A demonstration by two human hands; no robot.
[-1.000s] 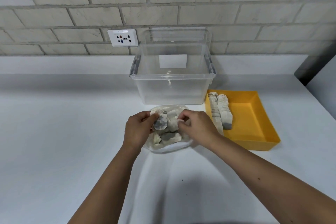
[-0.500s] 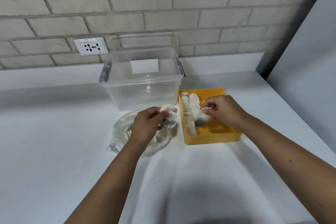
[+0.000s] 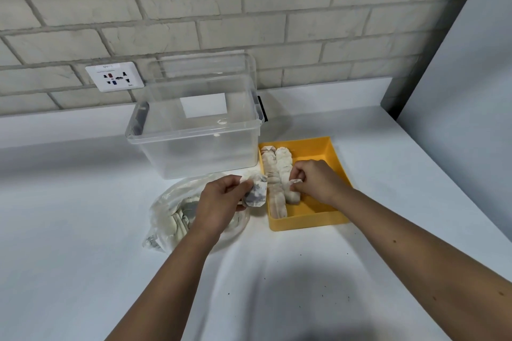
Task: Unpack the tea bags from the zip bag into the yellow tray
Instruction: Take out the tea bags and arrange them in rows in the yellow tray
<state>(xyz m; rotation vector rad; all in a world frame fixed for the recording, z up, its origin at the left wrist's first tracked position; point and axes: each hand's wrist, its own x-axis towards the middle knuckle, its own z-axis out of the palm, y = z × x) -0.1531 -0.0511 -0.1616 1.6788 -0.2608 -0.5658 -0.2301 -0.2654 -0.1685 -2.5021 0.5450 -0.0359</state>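
1. Two rows of tea bags (image 3: 273, 174) lie along the left side of the yellow tray (image 3: 307, 223). More sit in the zip bag (image 3: 171, 210) just left of it.
2. The right hand (image 3: 315, 181) pinches a small tea bag (image 3: 295, 182) over the second row. The next move is probably to lay it at that row's near end.
3. The left hand (image 3: 219, 202) pinches a speckled tea bag (image 3: 256, 192) between zip bag and tray, waiting its turn.
4. A clear box (image 3: 194, 147) stands behind.

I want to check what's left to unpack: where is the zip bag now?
In the head view the zip bag lies on the counter left of the yellow tray, just in front of the clear bin, partly under the left hand.
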